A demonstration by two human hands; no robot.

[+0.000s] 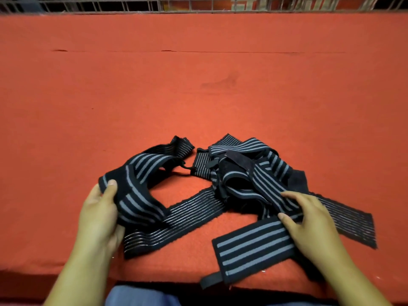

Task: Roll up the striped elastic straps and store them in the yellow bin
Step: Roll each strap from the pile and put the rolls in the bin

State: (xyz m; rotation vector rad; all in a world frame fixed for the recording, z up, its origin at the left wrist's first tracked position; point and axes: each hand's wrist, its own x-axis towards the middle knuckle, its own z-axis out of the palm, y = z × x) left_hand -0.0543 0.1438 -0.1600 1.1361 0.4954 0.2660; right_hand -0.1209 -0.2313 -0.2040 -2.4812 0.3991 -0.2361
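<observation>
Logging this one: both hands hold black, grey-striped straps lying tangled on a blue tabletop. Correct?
No: the head view shows the tabletop is red-orange, not blue. The left hand and right hand do hold black, grey-striped straps lying tangled on it.

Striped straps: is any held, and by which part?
The left hand grips a looped strap at its bend; the right hand pinches a second strap beside the pile.

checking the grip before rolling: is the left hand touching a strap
Touching. The head view shows the left hand gripping a folded strap, thumb pressed on top of it, fingers underneath.
</observation>
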